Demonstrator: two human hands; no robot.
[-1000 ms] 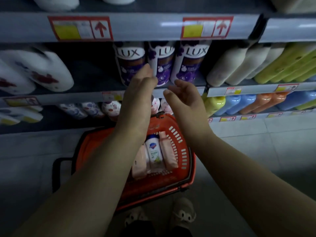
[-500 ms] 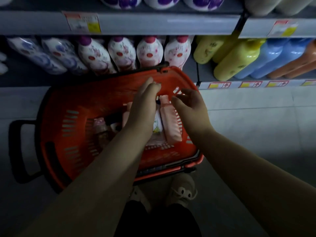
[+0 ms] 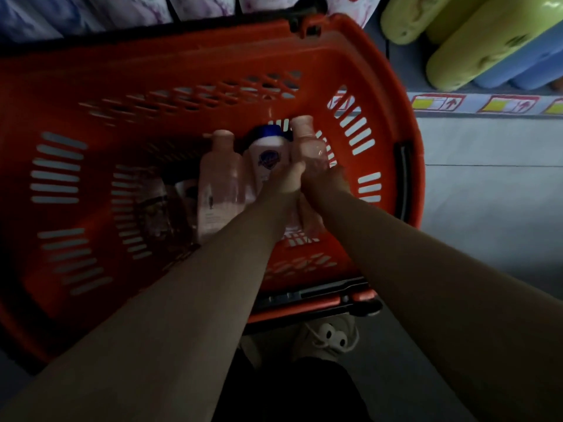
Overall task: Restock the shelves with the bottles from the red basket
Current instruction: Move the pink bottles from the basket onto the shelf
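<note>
Bottles lie in the bottom of the red slotted plastic basket (image 3: 213, 56), three side by side toward its 3 o'clock end. Each has its long axis running 6 to 12 o'clock and its cap pointing to 12, toward the shelving. From the left they are a translucent pink plastic bottle (image 3: 217, 190) with a pink cap, a white plastic bottle (image 3: 269, 155) with a blue cap and a blue shield logo, and a second translucent pink bottle (image 3: 308, 147), whose cap reaches farthest toward 12.

Both forearms reach into the basket from 6 o'clock. The right hand (image 3: 330, 181) sits at the 3 o'clock flank of the second pink bottle, fingers curled round its body, grasping it. The left hand (image 3: 285, 185) lies knuckles-up over the seam between the white bottle and the second pink one. Its fingers bend downward, but in the dim blur I cannot tell whether they clasp either bottle.

At 9 o'clock of the first pink bottle lies a dark crumpled packet (image 3: 152, 208), too murky to identify. A black folding handle (image 3: 316, 295) rests along the basket's 6 o'clock rim, above a beige shoe (image 3: 330, 339). Outside the basket at 1 o'clock, yellow-green bottles (image 3: 457, 47) and blue bottles (image 3: 530, 68) stand on a low shelf edged with red-framed price labels (image 3: 438, 102). Grey floor tiles (image 3: 487, 193) spread at 3 o'clock.
</note>
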